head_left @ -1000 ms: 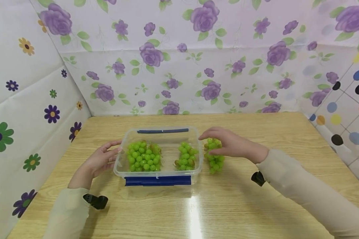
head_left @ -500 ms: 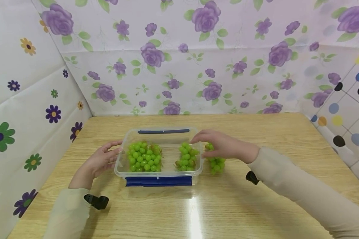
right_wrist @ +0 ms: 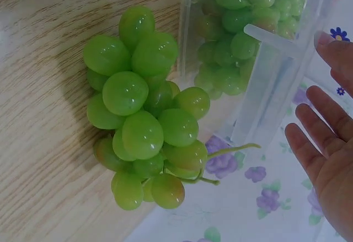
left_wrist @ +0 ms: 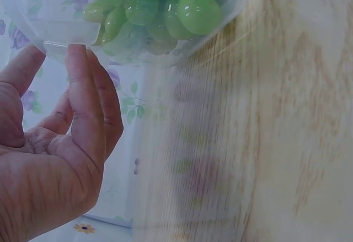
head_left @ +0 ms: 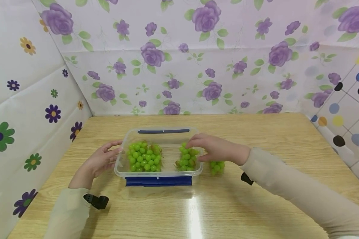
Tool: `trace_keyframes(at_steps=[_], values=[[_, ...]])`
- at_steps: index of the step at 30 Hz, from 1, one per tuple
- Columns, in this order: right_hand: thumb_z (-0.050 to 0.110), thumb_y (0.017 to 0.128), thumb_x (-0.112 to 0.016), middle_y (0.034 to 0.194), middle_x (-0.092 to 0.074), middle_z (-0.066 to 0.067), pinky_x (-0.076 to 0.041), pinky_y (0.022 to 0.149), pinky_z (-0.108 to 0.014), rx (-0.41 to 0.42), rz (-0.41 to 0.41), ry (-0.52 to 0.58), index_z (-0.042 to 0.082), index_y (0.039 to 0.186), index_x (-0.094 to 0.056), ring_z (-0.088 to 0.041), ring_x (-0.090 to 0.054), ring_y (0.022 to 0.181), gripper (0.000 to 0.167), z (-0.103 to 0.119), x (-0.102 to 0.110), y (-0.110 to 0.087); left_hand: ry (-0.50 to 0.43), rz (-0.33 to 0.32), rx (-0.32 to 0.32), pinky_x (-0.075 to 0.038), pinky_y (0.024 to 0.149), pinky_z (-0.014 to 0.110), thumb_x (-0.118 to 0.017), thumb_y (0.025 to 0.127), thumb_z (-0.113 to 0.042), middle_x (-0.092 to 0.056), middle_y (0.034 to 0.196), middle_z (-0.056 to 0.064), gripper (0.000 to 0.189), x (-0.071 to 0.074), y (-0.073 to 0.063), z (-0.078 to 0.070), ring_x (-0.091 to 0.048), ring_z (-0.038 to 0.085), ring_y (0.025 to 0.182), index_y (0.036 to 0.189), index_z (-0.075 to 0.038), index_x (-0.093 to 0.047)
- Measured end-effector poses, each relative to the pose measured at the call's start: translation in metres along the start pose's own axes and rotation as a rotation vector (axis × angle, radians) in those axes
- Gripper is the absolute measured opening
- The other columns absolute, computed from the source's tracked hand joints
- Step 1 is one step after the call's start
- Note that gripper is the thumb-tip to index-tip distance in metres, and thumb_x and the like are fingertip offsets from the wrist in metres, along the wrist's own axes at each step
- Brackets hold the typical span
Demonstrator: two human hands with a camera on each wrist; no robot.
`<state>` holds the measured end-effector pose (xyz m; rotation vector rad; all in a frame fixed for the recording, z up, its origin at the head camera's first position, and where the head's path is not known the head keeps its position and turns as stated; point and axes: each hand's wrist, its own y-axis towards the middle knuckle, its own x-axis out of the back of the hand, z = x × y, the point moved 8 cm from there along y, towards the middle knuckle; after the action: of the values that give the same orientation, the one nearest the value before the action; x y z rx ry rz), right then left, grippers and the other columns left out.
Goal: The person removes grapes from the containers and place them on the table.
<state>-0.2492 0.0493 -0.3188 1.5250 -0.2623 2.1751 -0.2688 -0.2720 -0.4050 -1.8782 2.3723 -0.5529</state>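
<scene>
A clear plastic container (head_left: 167, 173) with blue clips stands on the table and holds green grapes. One larger bunch of grapes (head_left: 143, 156) lies in its left part and a smaller bunch (head_left: 185, 158) in its right part. My left hand (head_left: 101, 160) touches the container's left end with its fingertips, the fingers fairly straight. Over the right rim reaches my right hand (head_left: 216, 148), fingers extended and holding nothing. Another bunch of grapes (right_wrist: 146, 115) lies on the table just outside the right wall, partly hidden under the right hand in the head view.
The wooden table (head_left: 155, 212) meets a flower-patterned cloth (head_left: 179, 66) at the back. Patterned sheets also stand along the left and right sides. A black wrist camera (head_left: 96, 201) sits on the left sleeve.
My right hand has moved left and slightly down, from above the loose bunch of grapes to over the container's right end. The left hand and the container have stayed put.
</scene>
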Motion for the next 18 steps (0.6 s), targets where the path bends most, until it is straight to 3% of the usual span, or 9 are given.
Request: trace_keyframes(at_steps=[10,18], values=[[0.011,0.081,-0.076,0.128,-0.056,-0.011,-0.047,0.097,-0.039,0.020,0.035,-0.047,0.006,0.128,-0.057,-0.028,-0.051,0.120,0.050,0.003,-0.007,0.007,-0.002,0.006,0.011,-0.055,0.076,0.027,-0.055,0.096,-0.038,-0.057,0.114,-0.005,0.066,0.000,0.000,-0.002,-0.064,0.005,0.096,0.150,-0.014,-0.025],[0.012,0.080,-0.077,0.134,-0.052,-0.012,-0.046,0.099,-0.039,-0.017,0.125,-0.037,0.010,0.129,-0.058,-0.029,-0.048,0.124,0.052,0.007,-0.013,0.013,-0.005,0.013,0.011,-0.055,0.077,0.027,-0.054,0.097,-0.036,-0.059,0.111,-0.008,0.065,-0.002,-0.001,-0.003,-0.064,0.005,0.096,0.150,-0.013,-0.024]])
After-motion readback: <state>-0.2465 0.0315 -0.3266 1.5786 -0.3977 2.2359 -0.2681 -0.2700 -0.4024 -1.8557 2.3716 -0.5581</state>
